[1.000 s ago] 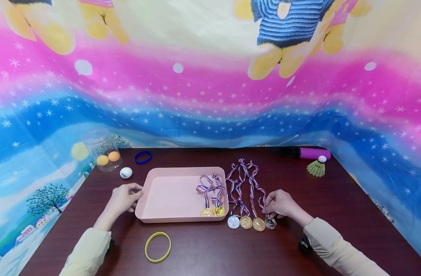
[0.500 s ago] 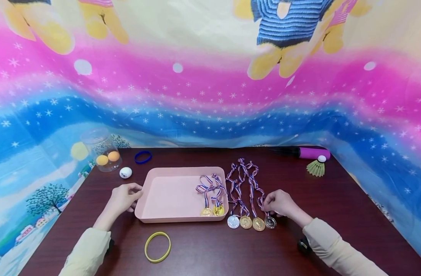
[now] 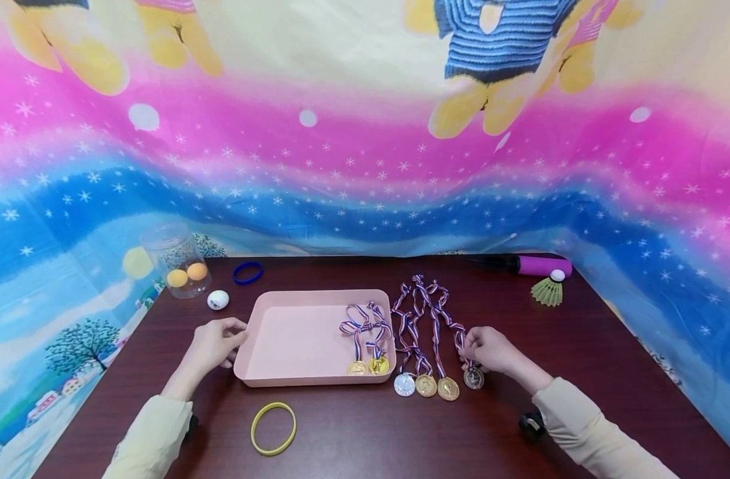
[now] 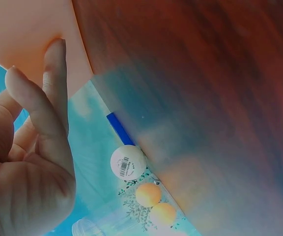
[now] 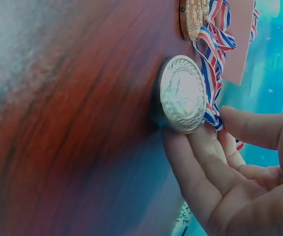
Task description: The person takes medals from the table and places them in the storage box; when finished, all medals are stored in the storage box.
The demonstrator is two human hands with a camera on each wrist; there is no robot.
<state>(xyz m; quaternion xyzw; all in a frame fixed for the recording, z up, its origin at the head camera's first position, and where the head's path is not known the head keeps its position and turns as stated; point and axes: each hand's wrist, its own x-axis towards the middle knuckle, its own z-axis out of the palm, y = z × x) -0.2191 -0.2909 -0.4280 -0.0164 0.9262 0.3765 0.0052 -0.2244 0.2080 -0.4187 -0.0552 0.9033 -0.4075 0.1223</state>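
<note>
A yellow band point(image 3: 273, 428) lies flat on the desk point(image 3: 365, 432) at the lower centre of the head view. Above it, the left hand point(image 3: 212, 346) rests against the left edge of the pink tray point(image 3: 293, 332); its fingers point(image 4: 55, 78) are extended and touch the tray wall without gripping it. At the lower right of centre, the right hand point(image 3: 490, 351) pinches the ribbon point(image 5: 215, 115) of the silver medal point(image 3: 474, 378) between thumb and fingers, with the disc lying on the desk just right of the tray, last in a row of four medals. Two gold medals point(image 3: 367, 366) lie inside the tray at its right end. Farther back on the left stand a white ball point(image 3: 218, 300), a blue band point(image 3: 248, 273) and a clear jar point(image 3: 176, 259) holding two orange balls. At the far right lie a shuttlecock point(image 3: 548, 289) and a pink-handled pump point(image 3: 529, 265).
</note>
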